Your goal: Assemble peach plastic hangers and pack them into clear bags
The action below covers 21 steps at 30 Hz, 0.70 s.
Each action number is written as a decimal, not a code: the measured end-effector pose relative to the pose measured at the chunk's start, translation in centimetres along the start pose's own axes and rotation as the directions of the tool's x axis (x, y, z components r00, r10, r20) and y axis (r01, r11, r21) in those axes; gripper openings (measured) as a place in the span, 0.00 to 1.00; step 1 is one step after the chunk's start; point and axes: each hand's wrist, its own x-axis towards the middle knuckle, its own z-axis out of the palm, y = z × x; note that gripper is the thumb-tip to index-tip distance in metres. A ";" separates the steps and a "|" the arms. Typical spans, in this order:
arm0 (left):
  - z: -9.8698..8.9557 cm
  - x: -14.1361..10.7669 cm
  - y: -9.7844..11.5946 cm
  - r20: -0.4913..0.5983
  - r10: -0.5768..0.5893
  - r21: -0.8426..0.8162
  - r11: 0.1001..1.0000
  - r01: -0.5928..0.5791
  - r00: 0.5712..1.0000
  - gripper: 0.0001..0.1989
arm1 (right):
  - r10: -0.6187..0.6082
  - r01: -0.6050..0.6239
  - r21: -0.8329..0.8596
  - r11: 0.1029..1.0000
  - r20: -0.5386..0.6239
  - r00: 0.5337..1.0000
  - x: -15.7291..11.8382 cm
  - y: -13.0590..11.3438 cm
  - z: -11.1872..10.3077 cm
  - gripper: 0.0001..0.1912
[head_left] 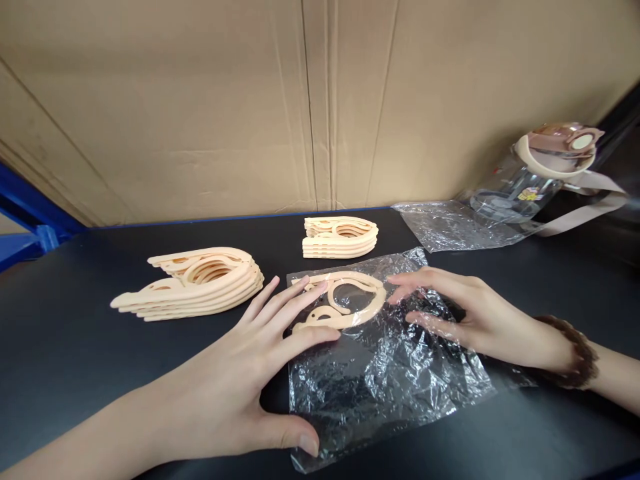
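A beige folding clothes hanger (367, 313) lies inside a clear plastic bag (350, 393) in front of me. My left hand (270, 353) is spread open, its fingertips over the hanger's left side and its thumb at the bag's lower left edge. On the bag's right part rests my right hand (465, 310), fingers apart, the fingertips close to the hanger's curved end. To the left is a stack of folded beige hangers (200, 287). Behind the bag sits a smaller stack of similar beige hangers (340, 247).
Another clear plastic bag (435, 223) lies at the back right, next to a transparent bottle (530, 177) with a brown lid and a strap. Brown cardboard (225, 120) stands along the black table's (65, 320) back edge. A blue metal frame (30, 217) is at the left.
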 end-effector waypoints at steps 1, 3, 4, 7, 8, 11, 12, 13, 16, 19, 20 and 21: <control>0.0 0.1 0.0 -0.001 -0.007 -0.001 1.000 0.007 1.000 0.35 | 0.014 -0.015 -0.022 1.000 -0.016 1.000 0.0 0.1 0.0 0.25; -0.2 0.2 0.0 0.013 -0.012 -0.002 1.000 0.012 1.000 0.34 | 0.038 -0.040 -0.061 0.997 -0.026 0.999 0.0 0.3 0.0 0.25; -0.2 0.3 -0.1 0.026 -0.002 -0.003 1.000 0.002 1.000 0.34 | 0.049 -0.050 -0.079 0.996 -0.020 0.999 0.0 0.3 0.0 0.26; -0.3 0.4 -0.4 0.065 0.044 -0.011 0.999 -0.044 0.997 0.35 | 0.067 -0.064 -0.124 0.990 0.022 0.998 0.2 0.2 0.1 0.29; -0.3 0.4 -0.4 0.062 0.045 -0.015 0.999 -0.044 0.997 0.35 | 0.067 -0.062 -0.134 0.989 0.036 0.997 0.3 0.1 0.0 0.29; -0.2 0.4 -0.4 0.026 0.015 -0.025 1.000 -0.015 1.000 0.34 | 0.055 -0.043 -0.146 0.988 0.075 0.996 0.3 0.0 0.0 0.30; -0.2 0.4 -0.4 0.017 0.011 -0.034 0.999 -0.010 1.000 0.34 | 0.051 -0.038 -0.145 0.989 0.087 0.995 0.3 0.0 -0.1 0.31; -0.2 0.4 -0.4 0.017 0.012 -0.043 0.999 -0.012 1.000 0.34 | 0.049 -0.035 -0.144 0.989 0.098 0.994 0.3 0.0 -0.1 0.31; -0.2 0.4 -0.3 0.035 0.027 -0.066 0.998 -0.025 0.999 0.34 | 0.043 -0.027 -0.135 0.990 0.116 0.992 0.2 0.1 -0.2 0.31; -0.2 0.4 -0.2 0.012 -0.016 -0.067 0.998 0.017 1.000 0.35 | 0.049 -0.033 -0.129 0.991 0.126 0.991 0.2 0.0 -0.3 0.32; -0.2 0.3 -0.2 0.008 -0.032 -0.066 0.997 0.032 0.999 0.35 | 0.053 -0.037 -0.128 0.991 0.126 0.991 0.2 0.0 -0.3 0.32; -0.3 0.3 -0.2 0.016 -0.039 -0.066 0.997 0.040 0.999 0.35 | 0.057 -0.040 -0.128 0.991 0.128 0.990 0.2 0.0 -0.3 0.32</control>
